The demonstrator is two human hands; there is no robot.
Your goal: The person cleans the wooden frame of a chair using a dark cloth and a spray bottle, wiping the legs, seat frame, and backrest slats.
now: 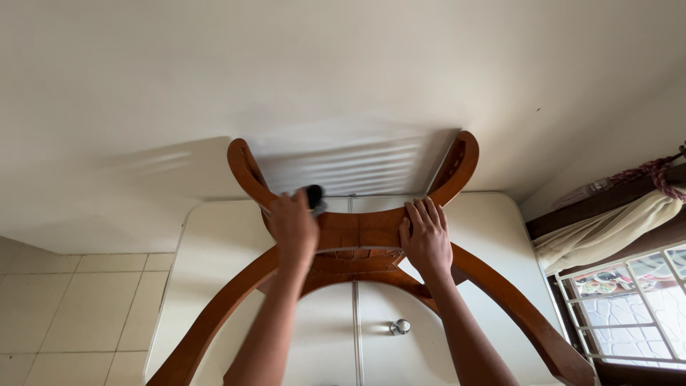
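Left hand (294, 227) grips a small dark object (314, 196), possibly a brush, against the wooden frame (361, 232); right hand (426, 239) lies flat, fingers spread, on it.

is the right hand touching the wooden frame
Touching. The head view shows the right hand lying flat on the wooden frame, fingers spread over its central block, with no gap visible under the palm.

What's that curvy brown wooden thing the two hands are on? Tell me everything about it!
The wooden frame is glossy reddish-brown, made of four curved arms that cross at a blocky middle piece, like an X. It rests on top of a white cabinet, close under the ceiling. The right hand lies flat on the middle. The left hand presses there too, gripping a small dark object I can't identify.
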